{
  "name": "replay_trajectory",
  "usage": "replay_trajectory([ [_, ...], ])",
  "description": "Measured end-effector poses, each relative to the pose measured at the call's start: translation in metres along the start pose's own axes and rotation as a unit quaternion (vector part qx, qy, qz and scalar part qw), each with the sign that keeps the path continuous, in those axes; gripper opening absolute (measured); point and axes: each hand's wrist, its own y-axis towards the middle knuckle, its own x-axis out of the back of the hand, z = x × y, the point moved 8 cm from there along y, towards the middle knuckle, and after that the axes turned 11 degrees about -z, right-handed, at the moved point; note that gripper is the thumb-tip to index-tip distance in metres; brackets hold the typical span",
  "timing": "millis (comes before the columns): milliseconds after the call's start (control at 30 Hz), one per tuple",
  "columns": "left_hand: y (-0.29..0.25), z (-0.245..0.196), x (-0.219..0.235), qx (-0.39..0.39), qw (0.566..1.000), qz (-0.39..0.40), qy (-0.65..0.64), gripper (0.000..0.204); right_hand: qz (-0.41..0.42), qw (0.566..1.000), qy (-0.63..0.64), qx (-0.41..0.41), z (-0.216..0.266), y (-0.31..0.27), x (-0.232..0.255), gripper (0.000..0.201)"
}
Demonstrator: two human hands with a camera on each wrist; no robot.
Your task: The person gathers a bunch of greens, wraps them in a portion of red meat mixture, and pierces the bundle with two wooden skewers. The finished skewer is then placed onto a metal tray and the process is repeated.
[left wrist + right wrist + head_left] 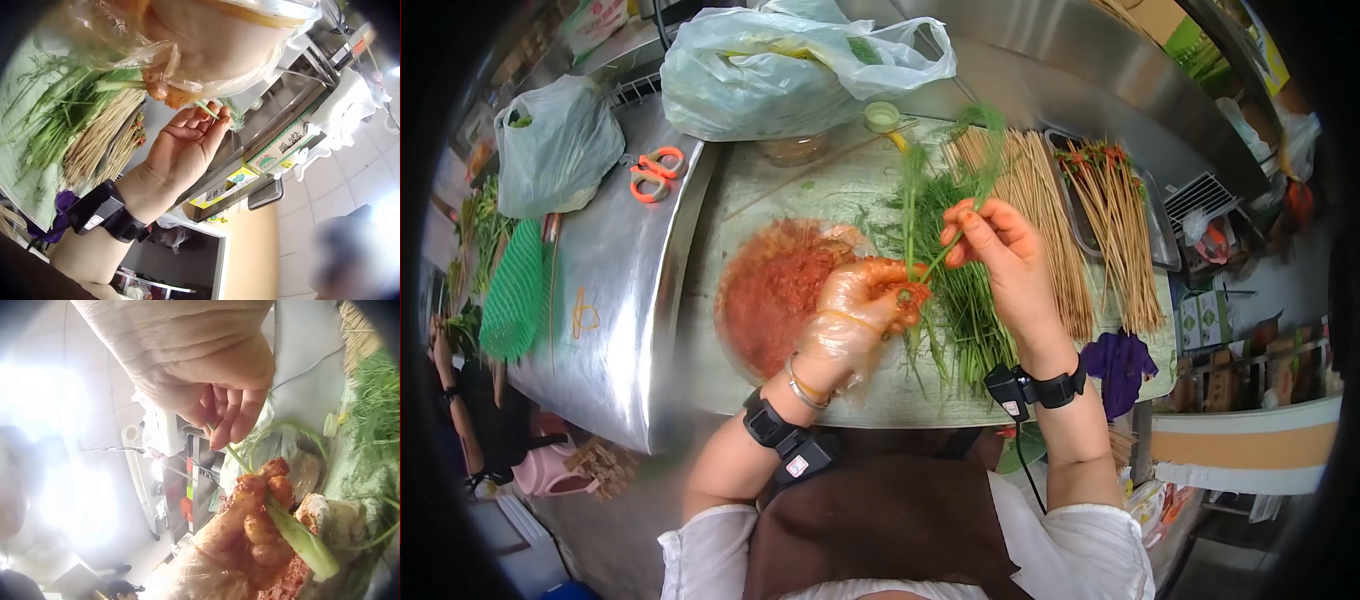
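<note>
My left hand (850, 305), in a clear plastic glove smeared with red paste, grips a green feathery herb sprig, probably fennel or dill. Its pale, thick stalk end (306, 544) pokes out between the gloved fingers in the right wrist view. Bare and stained red at the fingertips, my right hand (1010, 255) pinches the thin upper stem (943, 260) between thumb and fingers. Feathery leaves rise above both hands. Left of the gloved hand lies a wide, round mass of red minced mixture (775, 295). A heap of the same greens (975, 335) spreads beneath the right hand.
Bare wooden skewers (1035, 190) lie right of the greens. Beyond them, a metal tray (1085, 235) bears skewers with red and green tips. Orange-handled scissors (650, 190) sit on the steel counter (615, 270) at left. Plastic bags (750, 85) stand at the back; a purple cloth (1117, 370) hangs near the right corner.
</note>
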Motion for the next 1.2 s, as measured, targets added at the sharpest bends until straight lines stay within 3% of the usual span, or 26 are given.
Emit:
replay_trajectory([
  [67,0.001,-0.001,0.004,0.027,0.999,-0.017,0.002,0.022,-0.020,0.999,0.031,-0.010,-0.007,0.001,0.009,0.021],
  [167,0.002,-0.010,0.011,-0.015,0.996,-0.077,-0.034,0.021,-0.073,0.993,0.082,-0.031,-0.021,-0.002,0.024,0.021],
  [267,0.009,-0.017,0.029,-0.043,0.991,-0.068,-0.106,0.029,-0.154,0.977,0.147,-0.024,-0.039,0.002,0.059,0.021],
  [400,0.002,-0.023,0.036,-0.046,0.992,-0.070,-0.096,0.026,-0.238,0.955,0.170,-0.045,-0.060,0.010,0.102,0.022],
  [467,-0.001,-0.021,0.030,-0.040,0.991,-0.025,-0.124,0.023,-0.260,0.952,0.162,-0.021,-0.061,0.015,0.114,0.022],
  [567,-0.006,-0.030,0.043,-0.097,0.985,-0.077,-0.120,0.023,-0.352,0.911,0.216,0.007,-0.072,0.029,0.162,0.023],
  [633,-0.014,-0.044,0.054,-0.130,0.984,-0.099,-0.067,0.025,-0.309,0.942,0.132,-0.015,-0.066,0.036,0.172,0.024],
  [667,-0.015,-0.043,0.054,-0.108,0.988,-0.088,-0.064,0.026,-0.283,0.955,0.089,-0.026,-0.062,0.040,0.166,0.025],
  [700,-0.018,-0.040,0.053,-0.082,0.992,-0.077,-0.061,0.026,-0.207,0.974,-0.024,-0.092,-0.063,0.041,0.156,0.027],
  [733,-0.020,-0.036,0.050,-0.053,0.995,-0.063,-0.057,0.027,-0.181,0.960,-0.214,-0.006,-0.049,0.042,0.147,0.027],
  [767,-0.021,-0.032,0.047,-0.040,0.996,-0.064,-0.046,0.030,-0.151,0.902,-0.396,0.077,-0.038,0.040,0.129,0.028],
  [800,-0.022,-0.029,0.043,-0.028,0.997,-0.052,-0.044,0.029,-0.114,0.804,-0.563,0.155,-0.028,0.035,0.105,0.028],
  [867,-0.021,-0.024,0.033,-0.006,0.999,-0.026,-0.043,0.028,-0.110,0.856,-0.457,0.216,0.003,0.024,0.066,0.024],
  [900,-0.022,-0.022,0.028,0.005,0.999,-0.008,-0.031,0.030,-0.053,0.943,-0.319,0.085,0.004,0.019,0.041,0.024],
  [933,-0.024,-0.020,0.024,0.007,1.000,0.004,-0.017,0.030,0.004,0.985,-0.163,-0.050,-0.003,0.008,0.013,0.025],
  [1000,-0.027,-0.018,0.014,0.009,0.999,0.032,0.012,0.030,0.082,0.989,-0.041,-0.116,-0.016,0.000,-0.020,0.022],
  [1100,-0.030,-0.011,0.014,0.033,0.998,0.049,0.011,0.029,0.079,0.989,0.047,-0.115,-0.029,0.004,-0.029,0.018],
  [1200,-0.030,-0.015,0.018,0.032,0.999,0.017,-0.020,0.028,0.065,0.987,0.068,-0.133,-0.034,0.001,-0.026,0.016],
])
